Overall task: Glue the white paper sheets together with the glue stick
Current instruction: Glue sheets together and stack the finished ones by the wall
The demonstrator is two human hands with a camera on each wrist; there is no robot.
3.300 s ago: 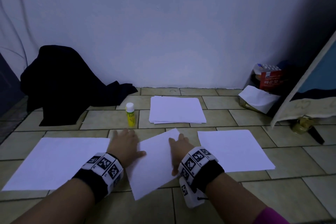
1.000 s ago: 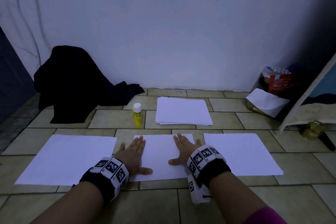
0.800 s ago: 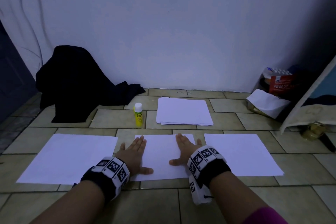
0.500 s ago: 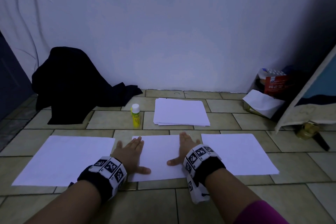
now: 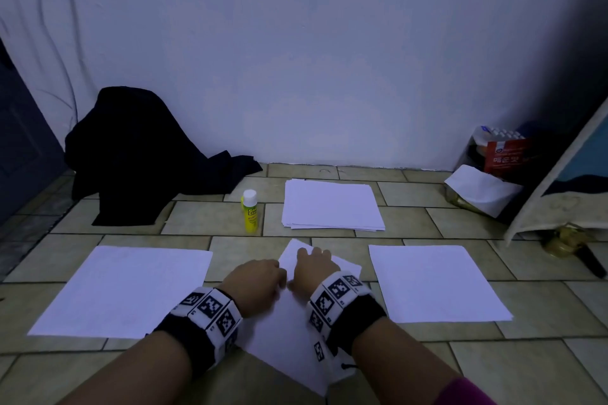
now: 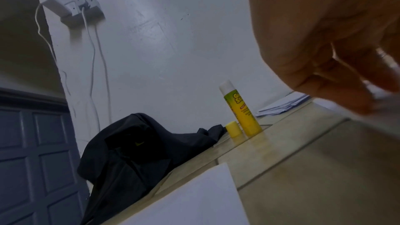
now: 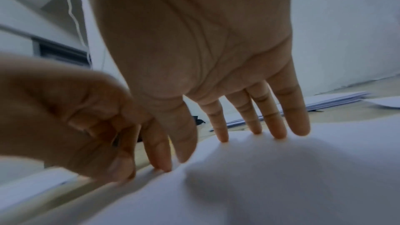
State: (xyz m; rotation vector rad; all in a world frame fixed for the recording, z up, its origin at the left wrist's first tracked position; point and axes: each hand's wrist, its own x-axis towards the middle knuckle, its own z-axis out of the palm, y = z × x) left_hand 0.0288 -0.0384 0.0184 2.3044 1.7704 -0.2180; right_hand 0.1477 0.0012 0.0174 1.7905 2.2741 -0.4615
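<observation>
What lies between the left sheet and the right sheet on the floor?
In the head view, the tilted middle sheet lies between the left sheet and right sheet, with the left hand and right hand on it.

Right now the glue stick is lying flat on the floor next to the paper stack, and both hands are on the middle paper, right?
Not quite. The glue stick stands upright beside the paper stack, as the head view shows. The left hand and right hand are indeed on the middle paper.

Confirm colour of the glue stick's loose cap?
Yellow. The cap stands off, beside the glue stick; the left wrist view shows it best.
</observation>
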